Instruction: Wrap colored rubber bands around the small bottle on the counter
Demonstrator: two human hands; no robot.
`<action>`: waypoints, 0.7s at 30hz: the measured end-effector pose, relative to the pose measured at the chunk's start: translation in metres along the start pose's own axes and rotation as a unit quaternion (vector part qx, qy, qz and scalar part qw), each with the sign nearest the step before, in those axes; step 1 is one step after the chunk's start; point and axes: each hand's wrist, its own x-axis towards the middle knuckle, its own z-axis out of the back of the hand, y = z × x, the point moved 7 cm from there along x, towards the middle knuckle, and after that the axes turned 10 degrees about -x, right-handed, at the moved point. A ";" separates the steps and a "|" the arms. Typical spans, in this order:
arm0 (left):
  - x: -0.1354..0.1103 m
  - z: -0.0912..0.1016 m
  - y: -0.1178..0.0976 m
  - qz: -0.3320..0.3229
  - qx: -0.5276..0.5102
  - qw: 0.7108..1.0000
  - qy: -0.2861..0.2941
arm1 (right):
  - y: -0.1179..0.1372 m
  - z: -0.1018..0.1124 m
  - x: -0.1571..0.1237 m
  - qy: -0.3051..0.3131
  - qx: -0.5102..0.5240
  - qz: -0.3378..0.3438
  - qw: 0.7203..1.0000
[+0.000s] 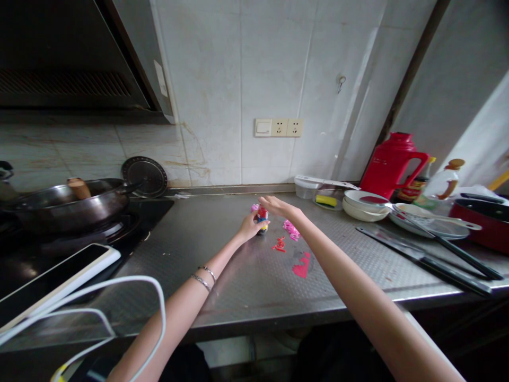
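Near the back middle of the counter, my left hand is wrapped round a small upright container with red, blue and yellow on it. Laid over its top is my right hand, palm down with the fingers stretched out flat. A pile of pink strands lies to the right of the container, and another pink bit shows behind my left fingers. Closer to me are thin red strands and a flat, ragged red piece. The container's far side is hidden.
A steel wok stands on the hob at left, with a white-edged device and cable in front. At right are a cleaver, stacked bowls, a red thermos jug, a sponge and a red pot.
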 end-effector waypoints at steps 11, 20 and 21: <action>0.001 -0.002 0.001 -0.006 0.006 1.000 0.001 | -0.006 0.034 -0.020 -0.155 0.043 0.018 0.987; 0.003 -0.001 0.009 -0.004 -0.016 1.000 -0.001 | -0.051 -0.022 -0.061 -0.067 0.088 -0.037 0.993; 0.003 -0.001 0.010 -0.007 -0.020 1.000 -0.001 | -0.052 -0.035 -0.066 -0.039 0.089 -0.041 0.994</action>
